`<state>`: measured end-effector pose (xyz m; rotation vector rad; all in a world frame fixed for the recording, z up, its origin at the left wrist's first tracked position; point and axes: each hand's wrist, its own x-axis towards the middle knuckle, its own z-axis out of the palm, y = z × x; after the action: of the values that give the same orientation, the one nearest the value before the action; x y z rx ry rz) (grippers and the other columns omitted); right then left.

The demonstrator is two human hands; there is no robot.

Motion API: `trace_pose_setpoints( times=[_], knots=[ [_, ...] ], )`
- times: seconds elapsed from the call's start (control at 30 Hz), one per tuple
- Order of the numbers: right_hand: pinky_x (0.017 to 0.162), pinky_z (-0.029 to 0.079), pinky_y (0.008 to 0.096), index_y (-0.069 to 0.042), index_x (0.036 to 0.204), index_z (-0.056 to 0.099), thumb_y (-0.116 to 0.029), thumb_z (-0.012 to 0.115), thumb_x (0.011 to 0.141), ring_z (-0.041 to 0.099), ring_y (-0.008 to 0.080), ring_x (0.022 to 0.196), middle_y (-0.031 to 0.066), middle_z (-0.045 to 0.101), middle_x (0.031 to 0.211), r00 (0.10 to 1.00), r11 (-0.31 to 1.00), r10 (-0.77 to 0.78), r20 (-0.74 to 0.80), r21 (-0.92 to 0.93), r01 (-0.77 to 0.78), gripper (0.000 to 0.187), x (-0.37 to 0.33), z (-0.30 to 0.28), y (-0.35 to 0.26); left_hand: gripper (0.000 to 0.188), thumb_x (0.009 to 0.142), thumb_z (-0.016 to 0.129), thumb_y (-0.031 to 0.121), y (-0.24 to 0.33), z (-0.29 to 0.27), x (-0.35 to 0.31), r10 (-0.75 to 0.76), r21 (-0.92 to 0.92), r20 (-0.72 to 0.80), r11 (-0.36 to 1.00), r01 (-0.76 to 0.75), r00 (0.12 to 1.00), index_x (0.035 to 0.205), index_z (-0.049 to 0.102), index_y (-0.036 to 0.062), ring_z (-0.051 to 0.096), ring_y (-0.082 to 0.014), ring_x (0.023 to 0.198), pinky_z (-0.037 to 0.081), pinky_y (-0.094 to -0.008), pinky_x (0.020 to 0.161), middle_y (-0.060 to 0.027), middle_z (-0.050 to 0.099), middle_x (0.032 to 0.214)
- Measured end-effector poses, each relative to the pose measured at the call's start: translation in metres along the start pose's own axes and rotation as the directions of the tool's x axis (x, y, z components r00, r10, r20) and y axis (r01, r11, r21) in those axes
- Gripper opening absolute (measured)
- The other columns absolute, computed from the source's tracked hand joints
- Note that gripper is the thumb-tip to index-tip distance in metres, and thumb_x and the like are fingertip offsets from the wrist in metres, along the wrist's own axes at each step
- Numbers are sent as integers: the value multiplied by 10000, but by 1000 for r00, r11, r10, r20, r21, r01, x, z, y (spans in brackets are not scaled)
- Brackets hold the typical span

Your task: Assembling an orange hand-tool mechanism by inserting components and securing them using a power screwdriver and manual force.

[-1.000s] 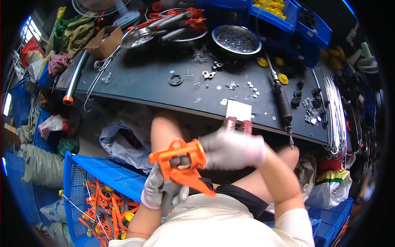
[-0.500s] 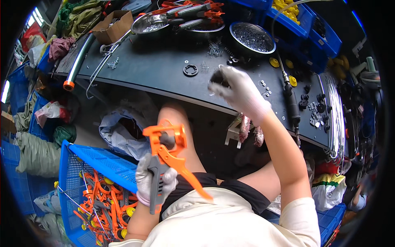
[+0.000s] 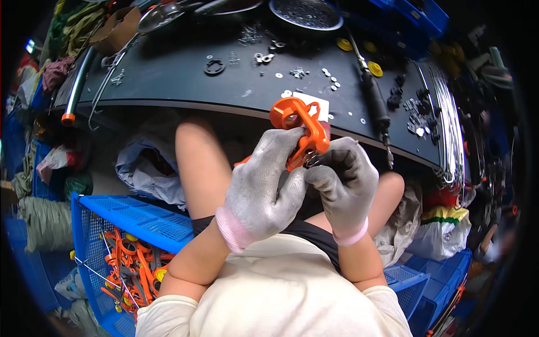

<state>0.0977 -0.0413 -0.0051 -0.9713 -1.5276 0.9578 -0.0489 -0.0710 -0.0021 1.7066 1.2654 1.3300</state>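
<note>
In front of my lap, my left hand [image 3: 264,182], in a grey-white work glove, is closed around an orange caulking-gun handle [image 3: 306,126]. Its round orange end points up toward the table edge, and my palm hides most of the grip. My right hand [image 3: 345,182], gloved the same way, pinches a small metal part [image 3: 312,161] that looks like a spring. The fingertips bring this part right up to the lower side of the orange body. Exactly how the two meet is covered by my fingers.
On the dark table [image 3: 168,76] are a black ring [image 3: 214,67], loose washers, small springs, a bowl of metal parts [image 3: 306,14] and a power screwdriver [image 3: 375,98]. A blue crate [image 3: 135,216] of orange handles stands at my left. A bundle of white rods [image 3: 449,123] lies at right.
My left hand has raised the caulking-gun handle from my lap and turned it. My right hand has come back from the table to it, now holding the small metal part. The view has shifted.
</note>
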Motion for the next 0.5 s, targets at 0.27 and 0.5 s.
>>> trace_pose_setpoints(
  times=[0.27,0.5],
  knots=[
    [611,477,241,11,809,651,-126,826,691,570,93,638,56,622,733,996,999,37,-76,24,-36,252,-6,-29,3,423,962,509,285,9,23,8,-20,37,98,999,17,995,1212,504,-56,599,-252,930,477,-322,828,-172,556,1070],
    [603,471,271,16,823,646,-178,810,696,570,116,632,99,614,745,983,983,184,30,26,-184,284,-8,-42,-5,297,856,559,122,3,25,11,8,34,160,999,-14,987,1124,570,-7,642,-372,877,519,-363,778,-201,606,1043]
  ],
)
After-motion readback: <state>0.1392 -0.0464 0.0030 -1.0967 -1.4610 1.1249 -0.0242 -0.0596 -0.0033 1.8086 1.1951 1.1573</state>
